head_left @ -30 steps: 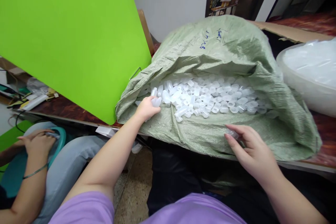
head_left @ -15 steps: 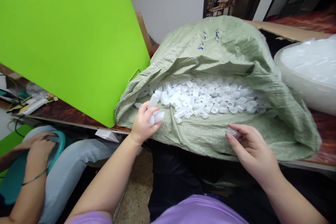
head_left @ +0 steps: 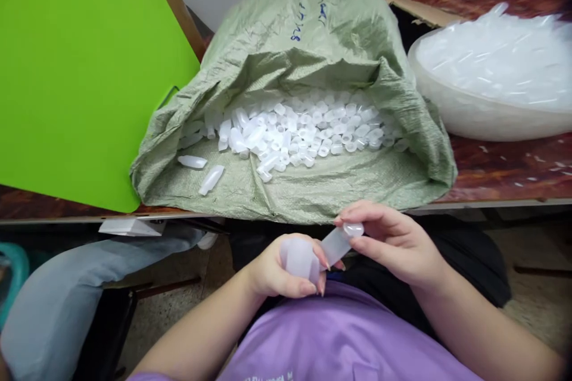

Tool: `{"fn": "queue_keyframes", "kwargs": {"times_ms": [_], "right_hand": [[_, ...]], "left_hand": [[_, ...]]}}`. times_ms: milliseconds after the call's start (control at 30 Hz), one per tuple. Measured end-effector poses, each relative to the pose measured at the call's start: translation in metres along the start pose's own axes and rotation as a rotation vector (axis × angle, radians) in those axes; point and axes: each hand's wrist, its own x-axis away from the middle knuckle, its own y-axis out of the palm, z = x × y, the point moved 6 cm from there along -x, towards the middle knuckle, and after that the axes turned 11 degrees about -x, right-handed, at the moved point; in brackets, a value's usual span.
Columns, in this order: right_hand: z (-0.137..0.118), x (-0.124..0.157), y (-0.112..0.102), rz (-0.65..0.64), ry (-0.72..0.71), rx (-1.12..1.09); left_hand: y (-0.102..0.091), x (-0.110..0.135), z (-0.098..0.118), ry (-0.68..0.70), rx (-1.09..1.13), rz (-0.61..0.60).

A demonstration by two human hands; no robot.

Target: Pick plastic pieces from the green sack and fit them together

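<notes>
My left hand [head_left: 279,271] is closed round small translucent plastic bottles [head_left: 299,258], held over my lap. One bottle [head_left: 336,243] sticks out toward my right hand [head_left: 395,244], whose fingertips pinch a small white cap [head_left: 354,229] at that bottle's end. Both hands are near my purple shirt, below the table edge. On the table lies an open green woven sack [head_left: 308,53] with a heap of the same small bottles [head_left: 304,131] spilling from its mouth. Two loose bottles [head_left: 201,171] rest on the sack's front flap.
A bright green board [head_left: 84,65] leans at the left. A clear plastic bag of white parts [head_left: 496,71] sits on the red-brown table [head_left: 504,166] at the right. Another person's leg in light jeans [head_left: 67,303] is at the lower left.
My left hand lifted bottles out of the sack and drew back to my lap. My right hand left the sack's edge and met it. The view tilted downward.
</notes>
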Motion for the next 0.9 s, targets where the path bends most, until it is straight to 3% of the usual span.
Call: {"fn": "queue_keyframes", "kwargs": {"times_ms": [133, 333, 467, 733, 900], "right_hand": [[0.02, 0.018, -0.012, 0.116, 0.085, -0.105], [0.039, 0.036, -0.025, 0.144, 0.145, -0.067], [0.045, 0.041, -0.027, 0.067, 0.209, 0.058], [0.059, 0.046, -0.03, -0.092, 0.303, -0.126], [0.047, 0.045, -0.027, -0.214, 0.147, 0.214]], "left_hand": [[0.0, 0.0, -0.015, -0.118, 0.075, -0.011], [-0.004, 0.002, -0.024, -0.264, 0.01, -0.048], [-0.008, 0.001, -0.033, -0.273, 0.012, -0.052], [-0.01, 0.001, -0.043, -0.324, 0.021, -0.139], [-0.021, -0.003, -0.05, -0.41, 0.105, -0.082]]}}
